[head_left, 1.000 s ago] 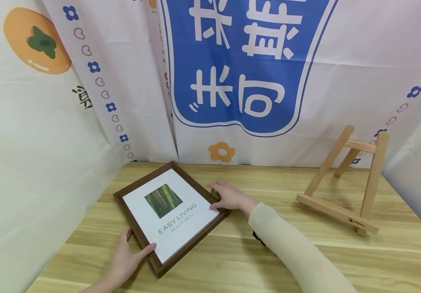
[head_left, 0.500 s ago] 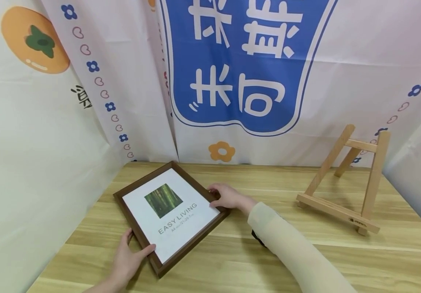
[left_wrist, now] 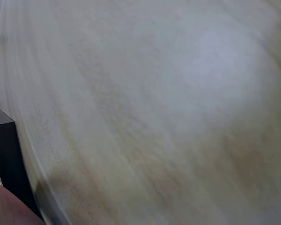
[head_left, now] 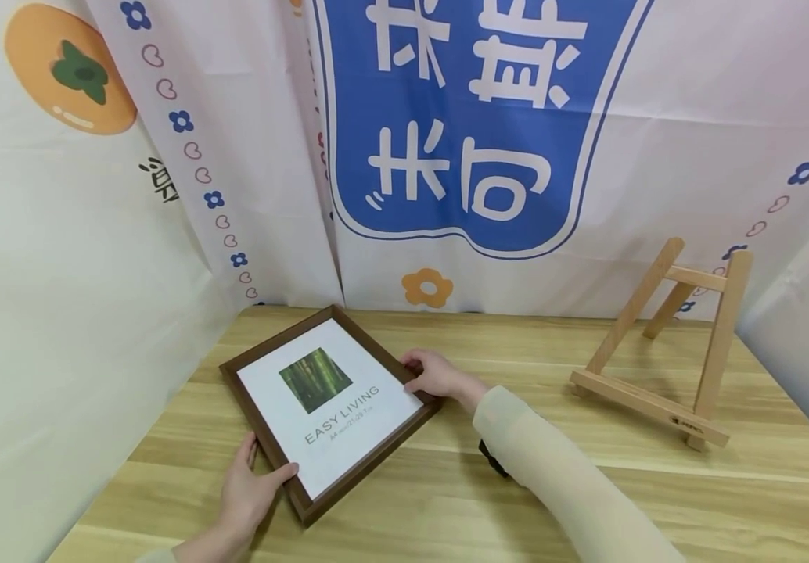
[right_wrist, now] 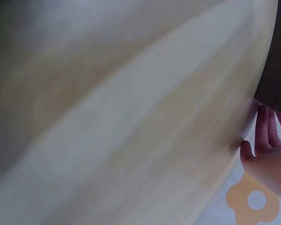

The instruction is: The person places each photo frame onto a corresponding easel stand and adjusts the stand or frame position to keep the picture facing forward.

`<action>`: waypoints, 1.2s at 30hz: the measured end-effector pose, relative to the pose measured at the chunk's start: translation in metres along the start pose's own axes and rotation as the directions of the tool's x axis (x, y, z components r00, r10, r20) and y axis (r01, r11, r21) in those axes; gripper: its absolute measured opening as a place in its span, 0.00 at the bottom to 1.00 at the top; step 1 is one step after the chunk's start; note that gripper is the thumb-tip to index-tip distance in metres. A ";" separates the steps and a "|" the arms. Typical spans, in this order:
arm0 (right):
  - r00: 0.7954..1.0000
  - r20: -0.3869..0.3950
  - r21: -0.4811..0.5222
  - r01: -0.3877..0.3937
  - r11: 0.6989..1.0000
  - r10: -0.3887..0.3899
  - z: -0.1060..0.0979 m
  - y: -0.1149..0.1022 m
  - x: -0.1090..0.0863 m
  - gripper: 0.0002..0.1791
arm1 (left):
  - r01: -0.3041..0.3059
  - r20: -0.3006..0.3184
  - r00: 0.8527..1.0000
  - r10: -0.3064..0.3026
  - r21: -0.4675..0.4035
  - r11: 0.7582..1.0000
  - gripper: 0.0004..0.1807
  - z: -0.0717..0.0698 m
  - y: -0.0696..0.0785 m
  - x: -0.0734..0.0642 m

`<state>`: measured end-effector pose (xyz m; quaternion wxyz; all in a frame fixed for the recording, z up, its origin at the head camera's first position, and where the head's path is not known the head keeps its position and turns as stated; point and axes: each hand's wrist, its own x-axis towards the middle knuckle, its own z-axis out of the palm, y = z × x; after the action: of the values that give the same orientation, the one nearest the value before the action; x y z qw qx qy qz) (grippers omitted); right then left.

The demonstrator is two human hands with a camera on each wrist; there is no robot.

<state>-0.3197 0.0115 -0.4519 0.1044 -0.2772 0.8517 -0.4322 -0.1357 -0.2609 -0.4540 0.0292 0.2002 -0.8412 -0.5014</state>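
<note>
A dark brown picture frame (head_left: 365, 463) lies slanted on the wooden table, at the left in the head view. Behind its front is a white sheet with a green bamboo picture and the words EASY LIVING. My left hand (head_left: 248, 493) grips its lower left side, thumb on the face, the other fingers at the outer edge. On the right side my right hand (head_left: 438, 375) holds the frame near the corner, thumb on top and fingers curled at the edge. The right wrist view shows that hand (right_wrist: 271, 157) beside the frame's dark edge (right_wrist: 277, 61). The fingertips' undersides are hidden.
A small wooden easel (head_left: 658, 391) stands on the right of the table (head_left: 517, 500). White printed cloth (head_left: 264, 117) hangs behind the table and at both sides. A black object (head_left: 492, 460) shows by the right sleeve.
The right hand's fingers have curled in slightly closer to the frame's edge. The head view has shifted a little; the picture frame and easel stay in place.
</note>
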 end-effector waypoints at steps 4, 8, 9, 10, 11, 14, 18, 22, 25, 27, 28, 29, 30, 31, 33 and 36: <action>0.999 -0.029 0.054 -0.027 0.998 0.029 -0.002 -0.003 -0.003 0.22 | -0.004 0.004 1.000 0.004 -0.038 0.999 0.56 0.003 0.004 -0.001; 0.996 -0.066 0.102 -0.047 0.994 0.054 -0.003 -0.003 -0.005 0.22 | -0.014 0.002 1.000 0.015 -0.070 0.997 0.56 0.005 0.007 -0.003; 0.995 -0.077 0.116 -0.049 0.992 0.058 -0.004 -0.003 -0.005 0.22 | -0.014 0.004 1.000 0.015 -0.079 0.997 0.57 0.005 0.007 -0.003; 0.994 -0.085 0.139 -0.055 0.989 0.067 -0.005 -0.003 -0.006 0.22 | -0.016 0.006 1.000 0.017 -0.092 0.996 0.57 0.006 0.008 -0.002; 0.993 -0.095 0.157 -0.054 0.986 0.069 -0.007 -0.004 -0.007 0.22 | -0.016 0.010 1.000 0.018 -0.108 0.994 0.57 0.006 0.009 -0.002; 0.992 -0.111 0.209 -0.044 0.977 0.068 -0.012 -0.008 -0.009 0.23 | -0.010 0.013 1.000 0.013 -0.149 0.989 0.58 0.007 0.009 -0.002; 0.992 -0.122 0.228 -0.004 0.974 0.033 -0.021 -0.013 -0.012 0.24 | -0.009 0.009 1.000 0.011 -0.172 0.985 0.58 0.008 0.012 -0.005; 0.990 -0.141 0.232 0.043 0.972 -0.010 -0.034 -0.017 -0.015 0.23 | -0.014 0.017 1.000 0.018 -0.181 0.983 0.59 0.008 0.018 -0.008; 0.989 -0.145 0.242 0.066 0.968 -0.031 -0.046 -0.021 -0.019 0.23 | -0.026 0.024 0.999 0.032 -0.202 0.979 0.59 0.010 0.025 -0.011; 0.987 -0.153 0.246 0.082 0.966 -0.045 -0.053 -0.024 -0.022 0.24 | -0.036 0.023 0.999 0.042 -0.226 0.974 0.60 0.012 0.029 -0.013; 0.985 -0.163 0.241 0.098 0.966 -0.060 -0.057 -0.026 -0.025 0.24 | -0.045 0.022 0.998 0.052 -0.240 0.970 0.60 0.013 0.031 -0.014; 0.982 -0.176 0.238 0.110 0.965 -0.068 -0.060 -0.027 -0.027 0.24 | -0.054 0.020 0.998 0.061 -0.253 0.966 0.60 0.014 0.034 -0.014; 0.978 -0.193 0.232 0.125 0.965 -0.080 -0.064 -0.028 -0.029 0.24 | -0.064 0.017 0.997 0.071 -0.264 0.962 0.60 0.015 0.036 -0.015; 0.974 -0.210 0.234 0.139 0.962 -0.089 -0.067 -0.029 -0.032 0.24 | -0.076 0.008 0.997 0.082 -0.264 0.961 0.60 0.015 0.039 -0.016; 0.963 -0.246 0.238 0.167 0.957 -0.107 -0.073 -0.030 -0.039 0.24 | -0.106 -0.008 0.994 0.108 -0.271 0.957 0.59 0.017 0.045 -0.017; 0.951 -0.284 0.265 0.199 0.943 -0.121 -0.082 -0.031 -0.048 0.25 | -0.169 -0.039 0.985 0.165 -0.290 0.942 0.57 0.021 0.055 -0.018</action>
<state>-0.3025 0.0802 -0.3807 -0.0058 -0.2677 0.7596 -0.5927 -0.1408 -0.2141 -0.4141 0.1070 0.1251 -0.7715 -0.6146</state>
